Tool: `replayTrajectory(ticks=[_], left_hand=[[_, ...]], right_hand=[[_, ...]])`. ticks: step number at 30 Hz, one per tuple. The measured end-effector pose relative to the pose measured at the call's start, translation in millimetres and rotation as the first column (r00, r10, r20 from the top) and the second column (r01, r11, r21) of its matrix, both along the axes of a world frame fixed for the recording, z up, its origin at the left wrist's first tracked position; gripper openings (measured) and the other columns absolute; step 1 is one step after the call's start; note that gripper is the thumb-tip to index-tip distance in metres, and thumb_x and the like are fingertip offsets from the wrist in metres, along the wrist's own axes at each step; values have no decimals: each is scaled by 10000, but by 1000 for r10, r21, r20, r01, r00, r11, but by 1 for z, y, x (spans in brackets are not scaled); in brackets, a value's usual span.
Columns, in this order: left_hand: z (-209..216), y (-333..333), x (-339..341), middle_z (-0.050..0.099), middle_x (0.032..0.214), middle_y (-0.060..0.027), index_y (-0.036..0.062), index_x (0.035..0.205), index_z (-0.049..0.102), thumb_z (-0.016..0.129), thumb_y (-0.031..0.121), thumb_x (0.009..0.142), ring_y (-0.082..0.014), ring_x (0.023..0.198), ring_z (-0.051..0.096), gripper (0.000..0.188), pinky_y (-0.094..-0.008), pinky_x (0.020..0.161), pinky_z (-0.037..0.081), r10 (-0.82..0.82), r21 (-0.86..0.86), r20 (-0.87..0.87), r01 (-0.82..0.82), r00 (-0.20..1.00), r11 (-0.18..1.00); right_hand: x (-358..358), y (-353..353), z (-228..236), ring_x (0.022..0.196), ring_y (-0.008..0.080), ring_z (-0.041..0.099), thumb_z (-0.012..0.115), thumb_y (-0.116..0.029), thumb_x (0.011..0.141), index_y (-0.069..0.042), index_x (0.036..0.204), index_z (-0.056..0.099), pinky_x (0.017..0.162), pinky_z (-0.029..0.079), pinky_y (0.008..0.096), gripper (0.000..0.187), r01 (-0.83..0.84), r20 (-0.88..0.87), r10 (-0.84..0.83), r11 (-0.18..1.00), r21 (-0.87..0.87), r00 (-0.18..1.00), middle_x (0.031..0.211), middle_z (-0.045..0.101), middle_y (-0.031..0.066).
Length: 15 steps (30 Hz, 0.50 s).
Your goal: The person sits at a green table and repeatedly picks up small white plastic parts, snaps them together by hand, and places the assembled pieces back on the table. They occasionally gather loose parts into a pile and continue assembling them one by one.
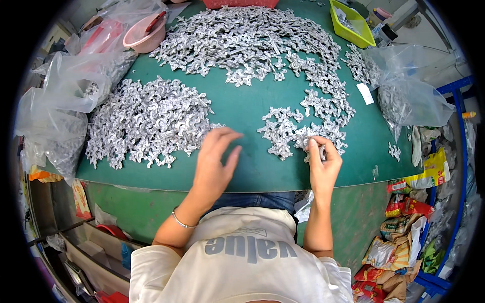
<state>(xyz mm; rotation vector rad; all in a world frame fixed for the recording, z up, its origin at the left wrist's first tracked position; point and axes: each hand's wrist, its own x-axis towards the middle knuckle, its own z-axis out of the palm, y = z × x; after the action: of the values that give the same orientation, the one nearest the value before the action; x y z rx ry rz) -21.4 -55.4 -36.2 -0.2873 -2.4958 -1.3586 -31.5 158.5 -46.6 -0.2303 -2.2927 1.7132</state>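
Small silver-grey metal parts with curved, branching shapes lie in heaps on the green tabletop [242, 108]. My left hand [214, 159] is at the right edge of the left heap [146, 121]. Its thumb and fingers are apart, and nothing shows between them. My right hand [325, 164] is closed in a pinch at the near edge of a smaller spread of parts [280, 129]. It grips one of these metal parts [309, 145], partly covered by the fingers. The largest heap [247, 40] stretches across the far side of the table.
Clear plastic bags [76, 86] crowd the left edge; another bag of parts [404, 96] sits at the right. A pink basket [145, 33] and a yellow-green basket [352, 25] stand at the back. Blue shelving [461, 166] with colourful packets rises beyond the right edge.
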Motion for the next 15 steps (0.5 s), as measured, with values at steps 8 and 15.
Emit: replayTrajectory(ticks=[8,15], left_hand=[[10,42,13,577,940,-106,-25,1034,566,669,-73,672,-134,778,555,379,-238,668,474,-345,448,69,280,936,849],[14,43,19,615,872,-102,-30,1004,588,626,-56,731,-131,767,602,277,-235,697,500,-339,609,95,215,936,764]], right_hand=[[33,-15,24,378,67,368,461,-93,889,7,873,500,342,261,181,108,-117,76,298,578,-807,952,706,561,123],[43,-16,33,392,58,377,473,-57,874,12,876,485,369,285,173,70,-203,-11,276,680,-705,961,697,568,138]])
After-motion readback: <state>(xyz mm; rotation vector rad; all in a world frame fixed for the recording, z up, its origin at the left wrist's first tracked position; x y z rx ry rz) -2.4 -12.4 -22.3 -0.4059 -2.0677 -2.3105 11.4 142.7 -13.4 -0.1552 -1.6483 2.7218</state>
